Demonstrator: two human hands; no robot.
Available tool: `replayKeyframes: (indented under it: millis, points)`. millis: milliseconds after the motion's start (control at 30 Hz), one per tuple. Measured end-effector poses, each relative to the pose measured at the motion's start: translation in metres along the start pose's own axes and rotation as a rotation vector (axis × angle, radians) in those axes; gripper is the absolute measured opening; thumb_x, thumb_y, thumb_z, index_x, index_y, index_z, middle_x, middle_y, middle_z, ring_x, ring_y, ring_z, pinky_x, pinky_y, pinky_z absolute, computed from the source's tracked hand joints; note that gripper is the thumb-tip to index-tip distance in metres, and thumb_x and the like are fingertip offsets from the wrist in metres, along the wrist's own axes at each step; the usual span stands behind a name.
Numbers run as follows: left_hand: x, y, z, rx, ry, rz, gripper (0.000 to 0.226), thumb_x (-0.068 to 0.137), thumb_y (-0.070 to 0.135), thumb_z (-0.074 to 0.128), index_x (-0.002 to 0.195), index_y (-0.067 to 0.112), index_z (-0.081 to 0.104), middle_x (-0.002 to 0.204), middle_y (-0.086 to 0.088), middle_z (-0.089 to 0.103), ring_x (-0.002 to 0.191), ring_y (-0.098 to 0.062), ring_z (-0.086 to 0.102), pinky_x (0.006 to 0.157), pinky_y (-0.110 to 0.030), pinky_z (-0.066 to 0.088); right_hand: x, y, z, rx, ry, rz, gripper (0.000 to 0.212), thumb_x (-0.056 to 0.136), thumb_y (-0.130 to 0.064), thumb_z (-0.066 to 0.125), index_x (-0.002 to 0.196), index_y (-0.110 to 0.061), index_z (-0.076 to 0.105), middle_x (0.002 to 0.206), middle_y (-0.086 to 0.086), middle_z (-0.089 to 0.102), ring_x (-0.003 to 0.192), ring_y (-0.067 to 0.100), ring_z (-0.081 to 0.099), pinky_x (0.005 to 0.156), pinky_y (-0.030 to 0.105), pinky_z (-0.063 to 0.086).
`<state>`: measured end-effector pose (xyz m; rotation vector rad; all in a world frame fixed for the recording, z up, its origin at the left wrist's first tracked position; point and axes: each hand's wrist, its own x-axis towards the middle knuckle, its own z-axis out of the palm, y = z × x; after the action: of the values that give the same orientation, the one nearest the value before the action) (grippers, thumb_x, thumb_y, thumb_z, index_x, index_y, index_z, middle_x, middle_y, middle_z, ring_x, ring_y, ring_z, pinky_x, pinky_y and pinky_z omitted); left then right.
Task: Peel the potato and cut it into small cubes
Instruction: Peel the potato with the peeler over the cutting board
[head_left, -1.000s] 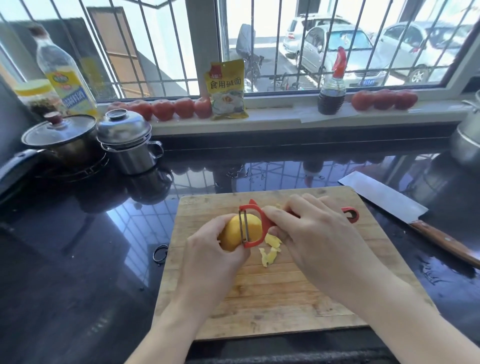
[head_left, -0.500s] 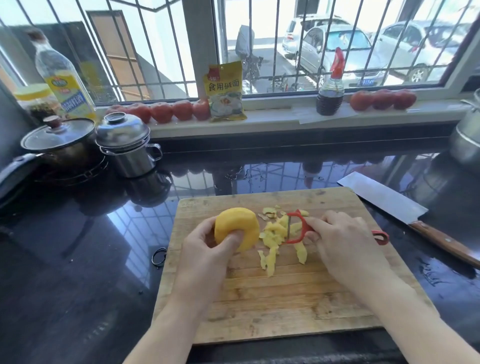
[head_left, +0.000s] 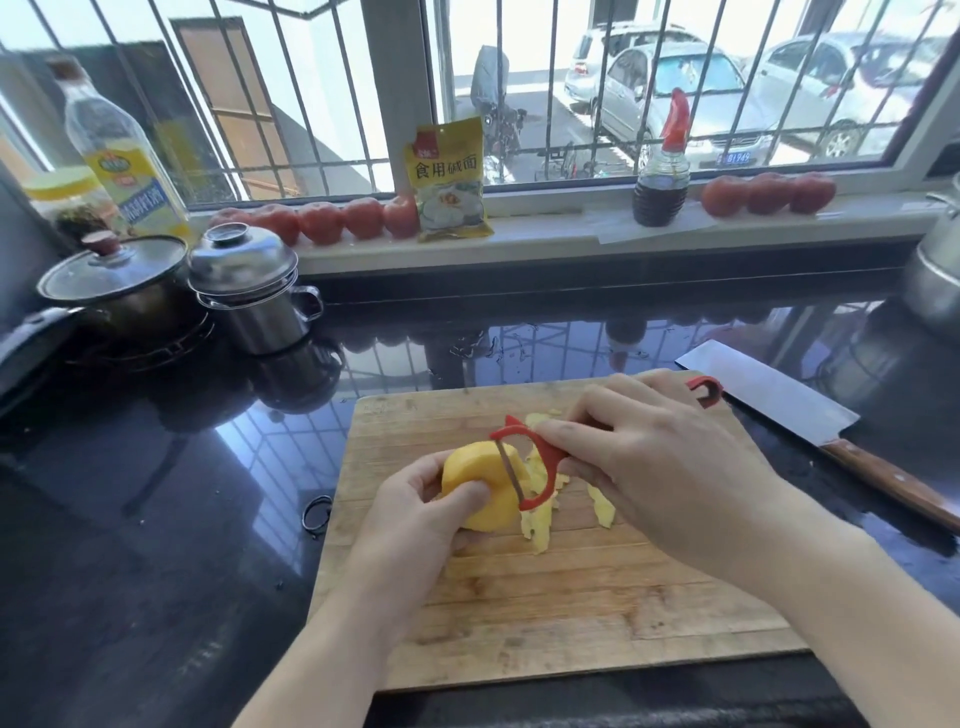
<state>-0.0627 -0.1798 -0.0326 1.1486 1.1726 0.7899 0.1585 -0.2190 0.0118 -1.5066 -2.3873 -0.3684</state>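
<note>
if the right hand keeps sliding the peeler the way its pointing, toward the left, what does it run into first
The right hand points left with the red peeler, whose blade already seems to lie on the peeled potato. Straight on, it would likely meet the left hand gripping the potato, probably the thumb; depth is hard to judge.

tomatoes (head_left: 332, 222), oil bottle (head_left: 120, 161), steel pot (head_left: 254, 296)

The cutting board (head_left: 545, 613) lies near on the counter (head_left: 156, 519); the potato (head_left: 480, 483) sits on it, peels (head_left: 540, 525) just right; a knife (head_left: 810, 431) lies right of the board; two pots (head_left: 249, 296) stand far left; tomatoes (head_left: 332, 223) line the far windowsill (head_left: 571, 234).
</note>
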Motion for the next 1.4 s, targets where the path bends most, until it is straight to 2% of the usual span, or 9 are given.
replayKeyframes:
  millis: [200,433,567,700,833,1033,1167,1300,1400]
  points:
    - [-0.001,0.006,0.0,0.166,-0.068,0.002,0.027,0.089,0.022,0.077,0.113,0.035,0.075,0.101,0.009,0.079,0.099,-0.015,0.074,0.092,-0.043,0.06,0.018,-0.003,-0.011,-0.115,-0.112,-0.183,0.034,0.094,-0.016,0.066,0.122,-0.034,0.06,0.098,-0.009,0.055,0.089,0.017,0.05,0.093,0.038,0.037]
    - [-0.002,0.007,0.002,0.253,0.009,0.044,0.025,0.085,0.029,0.081,0.107,0.035,0.074,0.093,0.012,0.078,0.089,-0.009,0.074,0.085,-0.039,0.062,0.022,-0.008,-0.012,-0.168,-0.142,-0.223,0.039,0.091,-0.014,0.065,0.126,-0.03,0.06,0.1,-0.004,0.058,0.091,0.021,0.052,0.091,0.04,0.037]
    - [-0.005,0.009,0.004,0.178,0.075,0.095,0.026,0.082,0.025,0.082,0.105,0.034,0.076,0.094,0.014,0.078,0.09,-0.006,0.073,0.082,-0.039,0.063,0.016,-0.005,-0.005,-0.158,-0.085,-0.135,0.043,0.091,-0.01,0.063,0.129,-0.029,0.058,0.097,-0.004,0.054,0.086,0.02,0.05,0.087,0.038,0.036]
    - [-0.007,0.005,0.01,0.082,0.107,0.112,0.023,0.085,0.019,0.082,0.104,0.031,0.077,0.093,0.015,0.078,0.089,-0.002,0.073,0.071,-0.025,0.062,0.002,-0.005,0.012,-0.107,-0.008,-0.021,0.035,0.097,-0.028,0.066,0.131,-0.028,0.06,0.098,-0.005,0.058,0.09,0.02,0.055,0.086,0.038,0.038]
    - [-0.008,0.001,0.01,-0.019,0.125,0.097,0.022,0.091,0.014,0.075,0.108,0.027,0.075,0.101,0.009,0.079,0.098,-0.012,0.074,0.083,-0.04,0.063,-0.018,0.013,0.032,-0.138,-0.024,0.138,0.033,0.093,-0.028,0.07,0.126,-0.029,0.067,0.088,-0.006,0.058,0.083,0.02,0.055,0.08,0.038,0.037]
    - [0.001,-0.002,0.003,-0.314,0.069,-0.017,0.029,0.093,0.005,0.068,0.121,0.013,0.067,0.115,-0.009,0.075,0.106,-0.026,0.074,0.079,-0.037,0.062,-0.04,0.033,0.052,-0.123,-0.09,0.334,0.028,0.089,-0.033,0.071,0.117,-0.03,0.073,0.081,-0.009,0.06,0.078,0.02,0.059,0.073,0.041,0.044]
    - [0.006,-0.009,0.002,-0.248,0.019,-0.017,0.035,0.092,-0.001,0.068,0.121,0.017,0.068,0.117,-0.01,0.074,0.107,-0.028,0.073,0.086,-0.043,0.059,-0.038,0.037,0.046,-0.134,-0.062,0.319,0.026,0.09,-0.036,0.067,0.115,-0.03,0.072,0.08,-0.008,0.059,0.077,0.022,0.058,0.075,0.043,0.045]
    - [0.003,-0.011,0.003,-0.007,0.042,0.089,0.037,0.085,0.007,0.078,0.113,0.03,0.07,0.105,0.003,0.077,0.1,-0.014,0.072,0.079,-0.021,0.052,-0.027,0.032,0.022,-0.05,-0.026,0.251,0.032,0.098,-0.044,0.048,0.125,-0.035,0.064,0.091,-0.012,0.057,0.09,0.022,0.056,0.087,0.044,0.042]
    - [-0.002,-0.01,0.006,0.083,0.064,0.137,0.036,0.084,0.009,0.081,0.108,0.032,0.069,0.1,0.011,0.078,0.09,-0.001,0.071,0.066,-0.008,0.049,-0.017,0.017,0.006,0.003,0.018,0.155,0.031,0.099,-0.041,0.051,0.126,-0.034,0.065,0.092,-0.013,0.056,0.091,0.019,0.056,0.089,0.042,0.043]
